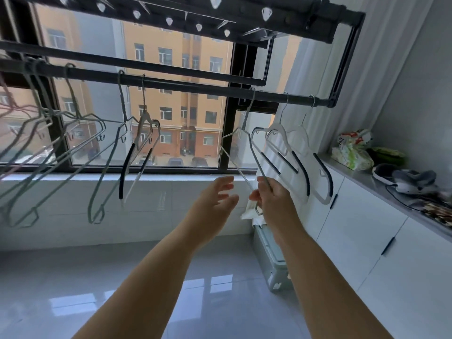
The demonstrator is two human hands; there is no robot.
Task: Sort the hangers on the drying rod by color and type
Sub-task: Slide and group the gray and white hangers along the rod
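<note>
A dark drying rod (186, 85) runs across the window. My right hand (271, 194) pinches the lower end of a thin grey wire hanger (250, 143) whose hook sits on the rod at the right. My left hand (215, 196) hovers just left of it, fingers spread, holding nothing. Right of the held hanger hang two white plastic hangers with black grip strips (299, 152). Mid-rod hangs another white hanger with black strips (144, 133) beside a grey wire hanger (107, 155). Several grey wire hangers (49, 148) and a pink one (14, 111) crowd the left end.
A second rod (137, 63) and a clip rack (195, 18) hang above. White cabinets (367, 221) line the right wall, topped with bags (352, 152), slippers and clutter. A pale green case (274, 260) stands on the floor below my right arm.
</note>
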